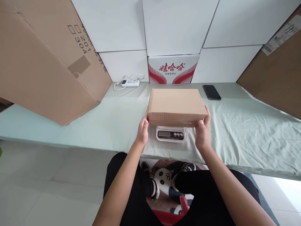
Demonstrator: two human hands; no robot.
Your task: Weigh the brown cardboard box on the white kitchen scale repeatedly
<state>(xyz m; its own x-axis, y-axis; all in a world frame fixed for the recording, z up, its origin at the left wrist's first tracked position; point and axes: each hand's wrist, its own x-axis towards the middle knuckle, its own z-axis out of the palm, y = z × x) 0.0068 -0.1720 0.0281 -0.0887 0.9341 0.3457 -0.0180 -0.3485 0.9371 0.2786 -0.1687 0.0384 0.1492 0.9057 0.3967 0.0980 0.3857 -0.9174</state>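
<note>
Box (176, 105) sat on scale (170, 134) | left hand (142, 131), right hand (202, 133) fingers gripped its ends | likely light, stiff cardboard; hold by side walls

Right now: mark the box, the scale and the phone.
box (176, 102): head view, middle of its top face.
scale (170, 134): head view, front panel by the display.
phone (211, 92): head view, centre of its dark screen.

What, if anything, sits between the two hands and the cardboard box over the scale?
Nothing visible. The left hand and right hand already grip the ends of the cardboard box, which sits over the scale.
</note>
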